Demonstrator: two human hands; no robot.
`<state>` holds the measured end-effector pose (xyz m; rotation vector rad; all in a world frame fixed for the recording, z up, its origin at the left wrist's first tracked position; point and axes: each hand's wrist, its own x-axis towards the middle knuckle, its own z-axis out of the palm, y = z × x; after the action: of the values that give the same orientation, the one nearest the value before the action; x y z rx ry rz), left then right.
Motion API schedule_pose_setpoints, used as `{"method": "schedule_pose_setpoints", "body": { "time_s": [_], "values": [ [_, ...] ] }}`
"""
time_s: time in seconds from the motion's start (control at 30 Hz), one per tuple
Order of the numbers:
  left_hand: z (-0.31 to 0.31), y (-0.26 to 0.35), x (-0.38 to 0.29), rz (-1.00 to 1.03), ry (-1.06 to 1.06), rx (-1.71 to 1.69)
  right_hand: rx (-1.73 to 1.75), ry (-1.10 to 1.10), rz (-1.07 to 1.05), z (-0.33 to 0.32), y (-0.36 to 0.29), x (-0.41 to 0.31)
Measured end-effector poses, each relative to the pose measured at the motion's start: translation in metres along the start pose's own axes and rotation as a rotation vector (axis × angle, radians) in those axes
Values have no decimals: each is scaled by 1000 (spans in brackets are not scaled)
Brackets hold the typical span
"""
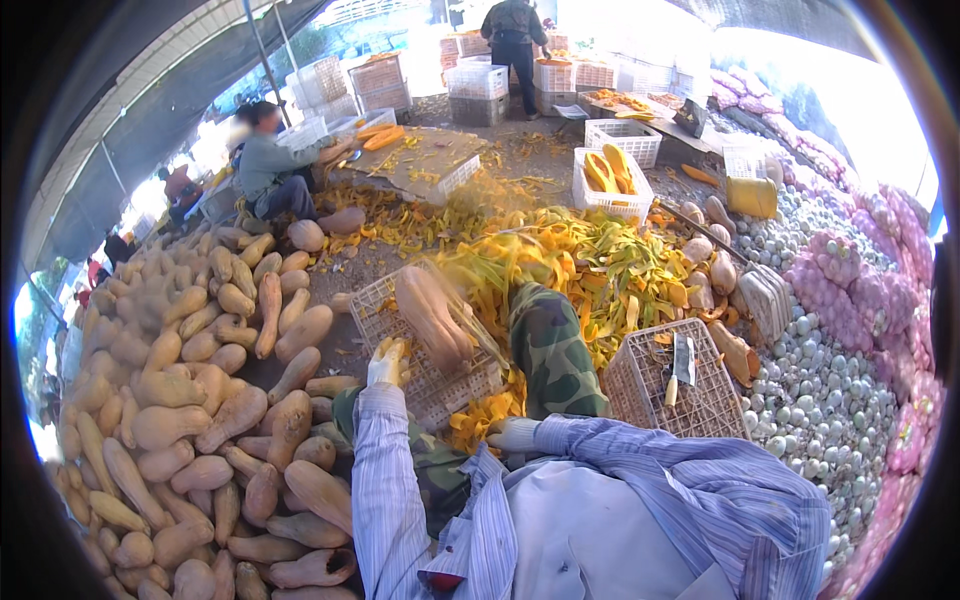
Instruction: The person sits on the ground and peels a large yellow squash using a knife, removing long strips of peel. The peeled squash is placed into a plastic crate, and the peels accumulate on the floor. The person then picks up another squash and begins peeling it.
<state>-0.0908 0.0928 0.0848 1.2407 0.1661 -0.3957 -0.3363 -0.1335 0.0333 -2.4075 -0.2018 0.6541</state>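
Two tan, unpeeled butternut-type squashes (429, 315) lie side by side on an upturned plastic crate (457, 394) before me. My left hand (388, 363), in a pale work glove with yellow stains, is at the crate's left edge, just left of the squashes; its grip is unclear. Gloved as well, my right hand (513, 435) rests low by my lap, beside orange peelings (480, 420); its fingers are partly hidden. A cleaver (683, 361) with a wooden handle lies on another upturned crate (652, 390) to the right.
Whole squashes (172, 405) are heaped at left. Peelings (600, 262) pile up ahead, near a white crate (613, 193) of peeled squash. Onions or garlic bulbs (817, 390) and pink net sacks (855, 292) lie at right. One person (274, 165) sits at a board; another (516, 45) stands behind.
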Motion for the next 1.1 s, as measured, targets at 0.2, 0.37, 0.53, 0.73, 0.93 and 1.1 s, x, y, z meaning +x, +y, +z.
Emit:
{"method": "schedule_pose_setpoints", "body": {
  "time_s": [0.2,0.37,0.53,0.73,0.93,1.1],
  "values": [
    [27,8,-23,23,-44,-98,14,120,-70,-1,42,2],
    [5,-15,-32,-17,-294,90,78,137,-118,8,13,-11],
    [29,-15,-50,-44,-186,185,134,151,44,-5,-20,-35],
    [24,-21,-46,-81,-195,160,92,139,12,-7,-16,-21],
    [26,-6,-57,-41,-234,-163,136,99,62,-24,-14,-28],
    [8,-7,-58,-38,-243,-87,266,70,129,-28,-21,-43]
  ]
}}
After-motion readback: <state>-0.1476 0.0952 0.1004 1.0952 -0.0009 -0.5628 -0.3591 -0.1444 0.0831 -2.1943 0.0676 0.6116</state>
